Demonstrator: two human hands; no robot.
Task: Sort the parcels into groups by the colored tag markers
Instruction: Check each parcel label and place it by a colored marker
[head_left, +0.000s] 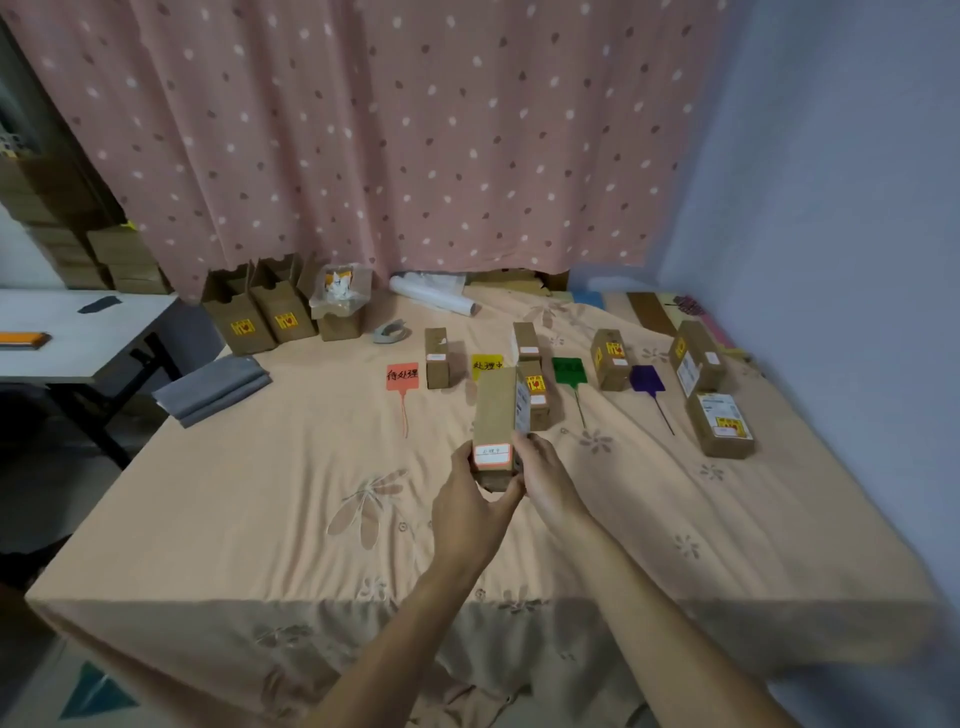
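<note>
Both hands hold one long brown parcel (496, 410) above the peach sheet, its near end bearing a white label with an orange border. My left hand (470, 501) grips that end from the left and below; my right hand (545, 475) grips it from the right. Four tag markers lie in a row behind: red (402, 376), yellow (487, 362), green (568, 371) and purple (647, 379). One parcel (437, 358) stands right of the red tag. Two parcels (535, 384) sit by the yellow tag, one (612, 359) right of the green tag, two (719, 423) right of the purple tag.
Three open cardboard boxes (260, 312) stand at the bed's back left under a pink dotted curtain. A folded grey cloth (213, 387) lies on the left edge, a white roll (434, 296) at the back. A grey table (78, 332) stands to the left.
</note>
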